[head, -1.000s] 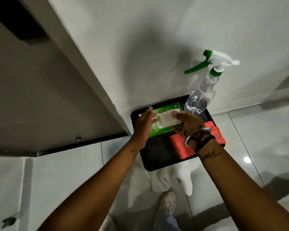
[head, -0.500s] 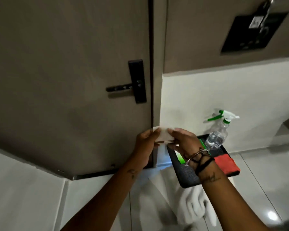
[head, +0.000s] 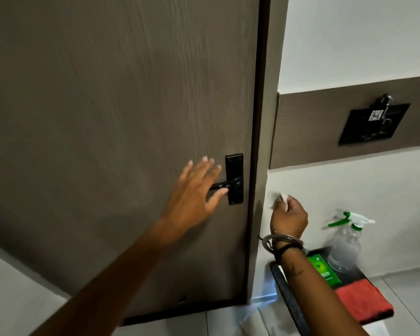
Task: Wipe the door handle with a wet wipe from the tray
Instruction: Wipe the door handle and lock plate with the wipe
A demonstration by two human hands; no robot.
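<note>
Reaching for the handle (head: 220, 186) with my left hand (head: 197, 190) spread open; right hand (head: 287, 214) pinching the wipe (head: 277, 198). Best to steady the lever, then wrap and rub.

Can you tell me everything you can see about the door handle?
The door handle is black and looks like matte metal. It has a tall, narrow backplate standing upright near the door's right edge, and a slim lever pointing left from it, lying level. Small pale dots show where lever meets plate. The left hand, fingers spread, reaches in front of the lever and hides its outer end; I cannot tell if it touches. The wipe is not on it yet.
</note>
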